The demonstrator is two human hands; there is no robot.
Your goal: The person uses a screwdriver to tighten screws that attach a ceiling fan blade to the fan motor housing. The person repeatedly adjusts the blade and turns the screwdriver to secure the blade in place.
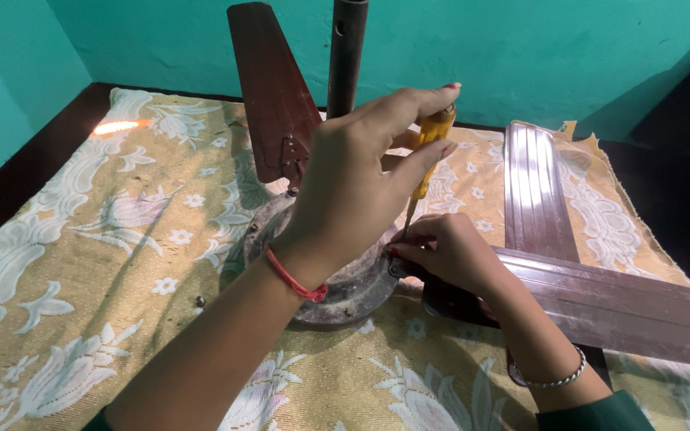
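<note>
Yellow-handled screwdriver (431, 148) stands nearly upright under your left hand (353, 191), its thin metal shaft running down to the edge of the round grey metal fan motor housing (345, 291). Your left fingers (421, 100) are curled closed around the top of the handle, thumb on one side and forefinger over the end. A red thread band (297, 279) circles that wrist.

Your right hand (449, 251) sits low, just beside the screwdriver tip, with its fingers pinched together at the rim of the housing where a long brown metal fan blade (600, 299) meets it. You seem to be steadying a small fastener or the blade bracket there, but the hand hides the spot, so what the fingers actually grip cannot be made out. A silver bead bracelet (549, 381) hangs on that wrist, above a dark green sleeve cuff (592, 411).

A second ribbed brown blade (533, 187) lies flat, crossing under the first one and pointing away from you. A third dark brown blade (269, 88) rises tilted behind the housing, still bolted at its bracket. The dark metal down-rod (346, 52) stands upright from the centre of the motor.

Everything rests on a tan cloth with white flower patterns (105, 239), spread over a dark surface against a teal wall (521, 48). One small loose screw (200, 301) lies on the cloth near your left forearm.
</note>
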